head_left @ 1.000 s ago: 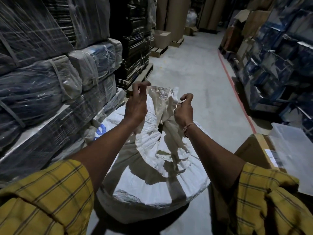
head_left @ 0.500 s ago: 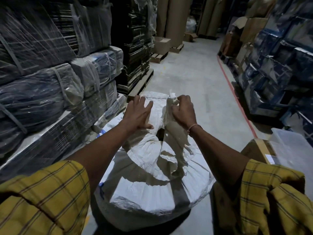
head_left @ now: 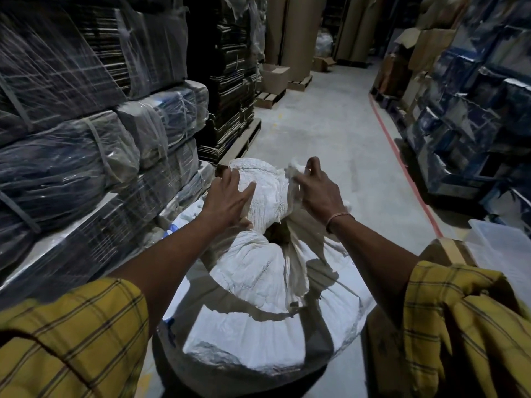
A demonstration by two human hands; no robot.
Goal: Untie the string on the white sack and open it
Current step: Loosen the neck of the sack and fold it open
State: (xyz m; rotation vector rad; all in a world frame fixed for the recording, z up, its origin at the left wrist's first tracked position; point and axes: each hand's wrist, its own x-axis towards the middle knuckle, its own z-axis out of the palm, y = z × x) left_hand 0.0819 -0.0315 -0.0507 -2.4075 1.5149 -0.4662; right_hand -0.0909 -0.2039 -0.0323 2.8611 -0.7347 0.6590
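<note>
Right hand (head_left: 317, 193): grip clamped on a bunched fold of the white sack (head_left: 258, 285) cloth at the far right of the neck, fingers curled around the fabric. Left hand (head_left: 227, 198): fingers spread apart, palm laid flat on the puffed top of the sack's gathered neck, not closed on anything. A small dark opening shows in the neck just below and between the two hands. String not distinguishable in this view. A thin band (head_left: 339, 218) sits on the right wrist; both forearms are bare, with rolled yellow checked sleeves (head_left: 71, 337) at the near edge of the view. The sack stands on the concrete floor (head_left: 330, 133) in the aisle directly in front of the person, its left side close against plastic-wrapped bundles (head_left: 66, 168) stacked on the left. A cardboard box (head_left: 442, 251) sits just right of the sack, a translucent plastic lid (head_left: 500, 254) beside it. A red line (head_left: 402, 162) runs along the floor on the right, bordering stacked blue-wrapped goods (head_left: 474, 110). Wooden pallets (head_left: 270, 97) and tall brown rolls (head_left: 296, 33) stand farther down the aisle. Lighting dim.
</note>
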